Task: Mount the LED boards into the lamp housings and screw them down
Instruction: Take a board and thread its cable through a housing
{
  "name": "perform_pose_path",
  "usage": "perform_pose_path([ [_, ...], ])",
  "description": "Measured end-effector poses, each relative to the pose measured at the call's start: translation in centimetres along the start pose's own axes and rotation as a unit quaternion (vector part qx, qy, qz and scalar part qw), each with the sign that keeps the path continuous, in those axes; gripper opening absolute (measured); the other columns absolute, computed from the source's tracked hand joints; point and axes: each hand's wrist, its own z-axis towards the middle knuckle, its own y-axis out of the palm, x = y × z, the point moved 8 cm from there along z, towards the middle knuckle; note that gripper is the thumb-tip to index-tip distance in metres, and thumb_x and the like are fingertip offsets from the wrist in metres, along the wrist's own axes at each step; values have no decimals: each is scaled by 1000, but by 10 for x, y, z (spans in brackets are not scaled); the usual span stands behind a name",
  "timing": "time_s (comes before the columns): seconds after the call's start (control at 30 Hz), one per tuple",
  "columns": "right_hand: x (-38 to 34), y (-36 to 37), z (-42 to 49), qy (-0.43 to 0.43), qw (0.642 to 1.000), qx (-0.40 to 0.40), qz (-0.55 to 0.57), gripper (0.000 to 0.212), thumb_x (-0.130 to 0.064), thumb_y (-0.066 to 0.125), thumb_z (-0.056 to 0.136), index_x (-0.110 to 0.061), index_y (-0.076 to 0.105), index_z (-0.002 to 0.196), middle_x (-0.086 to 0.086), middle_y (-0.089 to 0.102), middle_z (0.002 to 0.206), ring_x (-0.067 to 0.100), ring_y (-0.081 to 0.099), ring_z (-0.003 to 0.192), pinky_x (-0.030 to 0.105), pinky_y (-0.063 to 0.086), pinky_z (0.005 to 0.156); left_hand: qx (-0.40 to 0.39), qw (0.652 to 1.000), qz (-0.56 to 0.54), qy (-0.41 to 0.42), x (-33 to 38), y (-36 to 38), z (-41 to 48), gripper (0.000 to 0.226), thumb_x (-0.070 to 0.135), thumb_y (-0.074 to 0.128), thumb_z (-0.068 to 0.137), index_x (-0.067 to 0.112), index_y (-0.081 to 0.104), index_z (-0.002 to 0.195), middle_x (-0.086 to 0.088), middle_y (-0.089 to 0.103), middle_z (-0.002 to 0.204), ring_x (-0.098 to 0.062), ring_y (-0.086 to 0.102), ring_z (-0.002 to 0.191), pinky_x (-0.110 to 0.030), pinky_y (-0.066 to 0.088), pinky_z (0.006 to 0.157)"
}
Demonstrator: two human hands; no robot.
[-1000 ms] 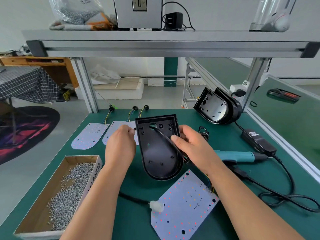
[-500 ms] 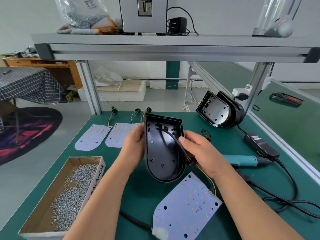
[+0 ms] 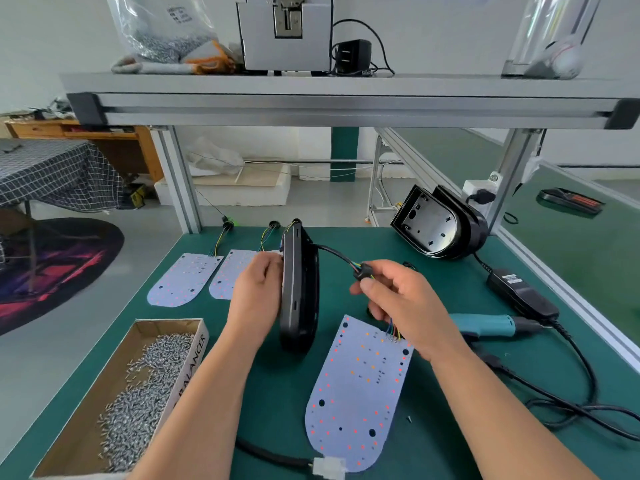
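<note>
Lamp housing [image 3: 299, 299], black plastic, D-shaped with one rounded end: held on edge over the middle of the green bench mat [image 3: 450, 271], rounded end down. Whether it rests on the mat cannot be told.

Left hand [image 3: 256, 296]: fingers curled round the housing's left rim, gripping it upright.

Black cable [image 3: 334, 253]: leaves the housing's upper right side and runs to a black grommet [image 3: 362, 273], with coloured wires showing at both ends of it.

Right hand [image 3: 401, 306]: thumb and forefinger pinch the cable at the grommet, the other fingers loosely curled. It is above the mat and apart from the housing.

LED board [image 3: 360, 396], white, flat, rounded at its near end, dotted with red and orange diodes: lies on the mat just right of the housing's lower end. Thin coloured wires [image 3: 393, 332] rise from its far edge under the right hand.

White plug connector [image 3: 329, 467] on a black lead: at the board's near edge.

Second LED board [image 3: 183, 278] and third LED board [image 3: 227, 277], same pattern: side by side on the mat, left of and beyond the left hand.

Open cardboard box [image 3: 194, 368]: near left corner of the bench, holding loose silver screws [image 3: 138, 393].

Teal electric screwdriver [image 3: 485, 325]: lying on the mat, right of the right hand.

Black power adapter [image 3: 523, 294]: beyond the screwdriver.

Spare black housings [image 3: 440, 230]: propped at the far right by the aluminium post.
</note>
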Motion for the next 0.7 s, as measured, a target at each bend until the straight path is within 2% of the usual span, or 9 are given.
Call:
perform_pose_path([
  [0.1,-6,2,-1,-21,999,28,20,23,-32,62,98,-33,71,119,0,80,104,14,49,59,29,45,59,-20,997,-68,-6,4,4,-4,41,4,47,104,35,73,108,24,76,93,3,68,84,-17,52,73],
  [0.17,-10,2,-2,-32,999,25,12,23,-33,62,100,-32,71,122,-1,79,102,13,48,57,26,45,58,-40,995,-87,22,14,6,-8,47,1,47,103,40,71,117,24,77,104,6,69,93,-12,51,76],
  [0.27,-11,0,-2,-41,999,15,-15,22,-30,61,103,-31,70,123,-3,79,101,11,50,55,22,46,58,-65,992,-86,63,23,7,-8,46,8,51,101,40,67,131,18,74,117,-8,69,103,-24,55,88],
  [0.33,-11,-3,-2,-43,999,26,-6,23,-26,60,104,-29,69,125,-4,80,106,12,53,56,24,48,58,-81,990,-98,56,22,9,-10,38,22,55,96,40,72,124,13,76,105,-15,68,89,-33,55,79],
  [0.43,-10,-13,-1,-41,993,62,94,27,-22,62,101,-24,72,126,4,80,110,12,53,57,24,46,51,-109,985,-132,34,23,19,-14,22,38,64,93,38,79,109,18,68,74,-5,50,60,-20,40,56],
  [0.5,-8,-16,0,-41,985,70,149,28,-20,64,99,-24,75,125,6,79,107,14,50,57,24,44,49,-125,982,-140,33,25,26,-17,19,41,66,93,40,79,106,17,72,79,-2,48,57,-17,37,50],
  [0.6,-2,-14,3,-28,980,57,190,29,-20,65,97,-24,77,123,6,73,99,15,44,54,23,39,49,-102,988,-112,42,22,26,-17,10,37,70,100,41,77,106,8,77,98,2,54,58,-14,42,55],
  [0.63,0,-13,4,-22,979,54,193,28,-20,65,97,-24,78,121,6,71,97,14,43,54,23,38,49,-84,992,-84,38,20,24,-15,7,37,71,102,39,74,108,7,75,99,2,55,60,-18,44,59],
  [0.7,3,-13,5,-15,980,52,193,26,-22,65,97,-25,78,119,5,71,95,14,41,53,23,38,49,-58,998,-21,19,14,22,-11,15,43,72,100,31,68,108,12,69,88,1,53,61,-29,42,63],
])
